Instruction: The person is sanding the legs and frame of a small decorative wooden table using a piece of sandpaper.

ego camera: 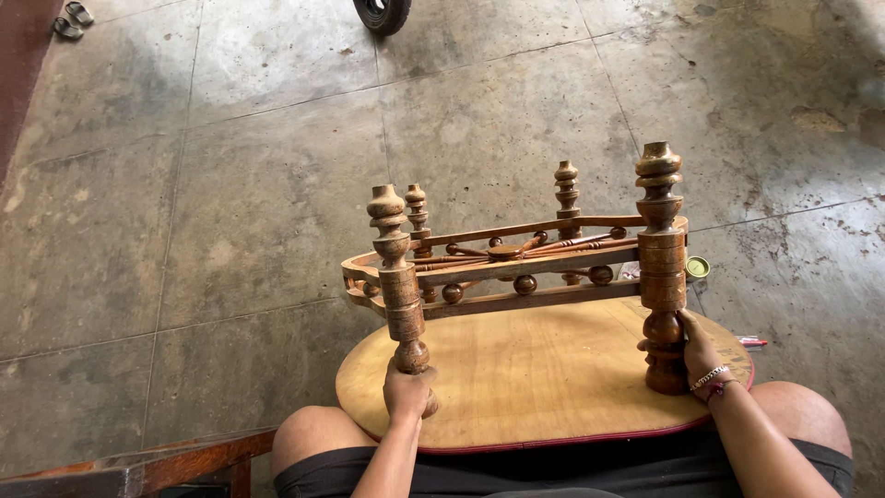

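— Knees nearest, bearing what?

— An upturned wooden table [544, 369], its oval top resting across the lap. Left hand [408, 392] wraps the near-left turned leg [398, 277]; right hand [701, 355] is closed on the near-right leg [660, 267].

— Best handling?

— Probably keeping both grips low and balanced; the top overhangs the thighs. Concrete floor [230, 184] ahead lies open; a small green lid [698, 267] sits just beyond.

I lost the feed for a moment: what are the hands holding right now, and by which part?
An upturned wooden table. The left hand grips the base of the near left turned leg; the right hand rests on the lower part of the near right leg.
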